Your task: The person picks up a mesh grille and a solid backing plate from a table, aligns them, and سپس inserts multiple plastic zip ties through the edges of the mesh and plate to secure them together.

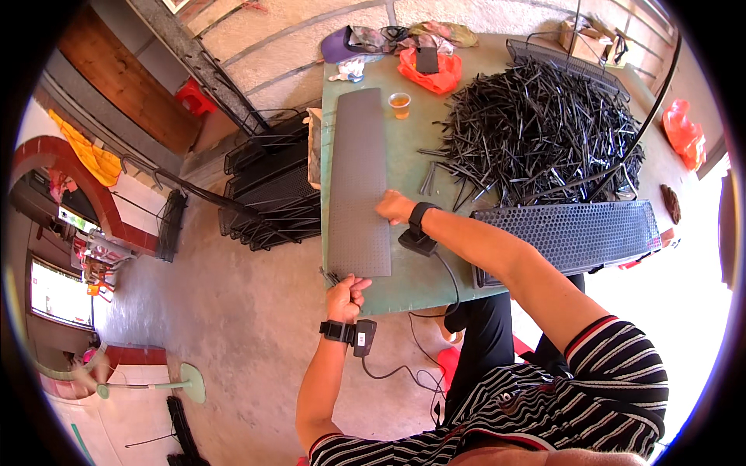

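they wear a red-trimmed, short-sleeved black shirt (622, 373) with white stripes, black trousers (486, 330) and black wrist straps (336, 332) bearing dark boxes (364, 339) with trailing cables (456, 286).

The right grip (396, 208) rests on the grey sheet (359, 163), the left grip (346, 298) holding dark strips (329, 275) at its near corner.
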Motion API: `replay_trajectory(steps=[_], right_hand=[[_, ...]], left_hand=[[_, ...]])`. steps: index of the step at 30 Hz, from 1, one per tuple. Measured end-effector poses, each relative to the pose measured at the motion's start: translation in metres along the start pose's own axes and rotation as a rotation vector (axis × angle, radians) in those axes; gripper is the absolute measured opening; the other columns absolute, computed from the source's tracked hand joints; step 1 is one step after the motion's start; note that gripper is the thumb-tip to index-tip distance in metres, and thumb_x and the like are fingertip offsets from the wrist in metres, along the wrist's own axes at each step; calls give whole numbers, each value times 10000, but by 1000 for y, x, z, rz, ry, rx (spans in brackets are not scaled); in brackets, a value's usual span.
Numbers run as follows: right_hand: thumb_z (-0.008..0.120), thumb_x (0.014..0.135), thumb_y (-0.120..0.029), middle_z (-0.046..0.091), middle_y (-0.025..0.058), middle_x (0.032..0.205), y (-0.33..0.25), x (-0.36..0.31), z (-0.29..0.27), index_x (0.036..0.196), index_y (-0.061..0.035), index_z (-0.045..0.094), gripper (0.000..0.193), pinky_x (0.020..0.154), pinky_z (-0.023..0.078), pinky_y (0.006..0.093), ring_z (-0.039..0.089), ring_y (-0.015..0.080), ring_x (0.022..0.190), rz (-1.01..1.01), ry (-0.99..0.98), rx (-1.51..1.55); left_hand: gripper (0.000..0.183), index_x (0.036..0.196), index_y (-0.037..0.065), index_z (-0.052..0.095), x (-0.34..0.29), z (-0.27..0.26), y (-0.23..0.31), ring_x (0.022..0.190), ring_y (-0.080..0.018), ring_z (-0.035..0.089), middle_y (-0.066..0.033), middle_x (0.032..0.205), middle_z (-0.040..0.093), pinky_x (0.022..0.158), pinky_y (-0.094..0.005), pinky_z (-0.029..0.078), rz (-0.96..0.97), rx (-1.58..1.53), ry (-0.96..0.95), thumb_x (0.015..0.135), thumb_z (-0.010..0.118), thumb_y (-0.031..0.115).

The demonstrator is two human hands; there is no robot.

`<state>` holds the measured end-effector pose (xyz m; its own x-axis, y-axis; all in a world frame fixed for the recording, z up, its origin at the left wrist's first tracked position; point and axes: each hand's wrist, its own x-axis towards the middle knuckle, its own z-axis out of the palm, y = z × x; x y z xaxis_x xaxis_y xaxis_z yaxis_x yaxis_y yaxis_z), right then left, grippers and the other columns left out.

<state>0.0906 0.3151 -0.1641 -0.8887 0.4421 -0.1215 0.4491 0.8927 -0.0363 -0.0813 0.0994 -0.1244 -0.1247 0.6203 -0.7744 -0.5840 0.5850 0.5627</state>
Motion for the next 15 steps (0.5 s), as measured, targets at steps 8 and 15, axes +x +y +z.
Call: replay_trajectory(steps=[8,15], right_hand=[[512,728,-13,453,91,531,-10,19,-14,589,15,471,148,389,344,360,451,222,445,937,54,1344],[524,728,-60,455,129,585,2,30,-15,637,29,469,139,413,358,370,457,224,493,987,118,1458]], left_hand=[[76,858,-11,462,8,0,-6,459,-78,403,-302,939,575,406,-193,308,34,-122,-3,868,466,64],[59,847,-12,456,19,-1,9,530,-85,473,-252,891,575,402,-192,310,43,-127,-67,869,449,42]])
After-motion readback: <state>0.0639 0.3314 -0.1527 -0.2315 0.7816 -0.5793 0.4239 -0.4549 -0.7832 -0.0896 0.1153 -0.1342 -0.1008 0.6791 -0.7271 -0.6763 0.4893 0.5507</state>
